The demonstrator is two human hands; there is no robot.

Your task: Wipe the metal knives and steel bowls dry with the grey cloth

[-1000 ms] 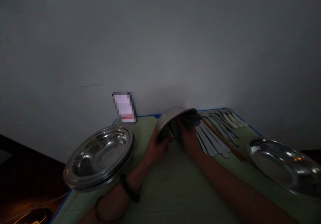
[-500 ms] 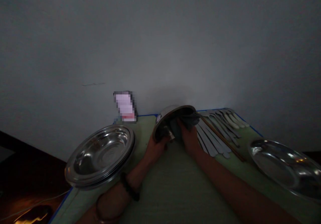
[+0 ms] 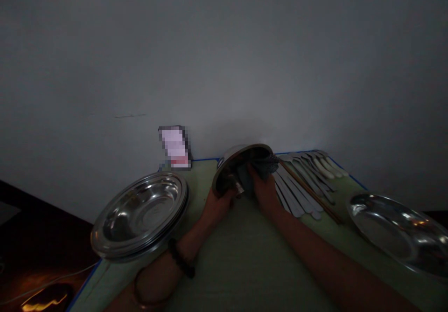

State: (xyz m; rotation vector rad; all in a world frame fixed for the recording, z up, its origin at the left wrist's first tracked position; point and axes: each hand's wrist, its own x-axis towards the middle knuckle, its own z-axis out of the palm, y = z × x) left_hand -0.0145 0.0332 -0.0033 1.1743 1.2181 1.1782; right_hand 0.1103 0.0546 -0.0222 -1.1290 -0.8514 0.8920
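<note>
My left hand (image 3: 217,204) grips the lower rim of a steel bowl (image 3: 233,162), which is tilted on edge with its hollow facing me. My right hand (image 3: 264,191) presses a dark patterned cloth (image 3: 266,166) into the bowl's inside, fingers closed on the cloth. Both hands are at the far middle of the pale green table (image 3: 245,260), close to the wall. A dark bead bracelet and a thin bangle sit on my left wrist.
A stack of steel plates (image 3: 140,214) lies at the table's left edge. Another steel plate (image 3: 399,230) lies at the right. Several spoons and a pair of chopsticks (image 3: 304,186) are laid out right of the bowl. A blurred-out card (image 3: 174,148) leans on the wall.
The bowl has turned from rim-down to hollow facing me, and my right hand with the cloth has moved inside it. My left hand stays on the rim.
</note>
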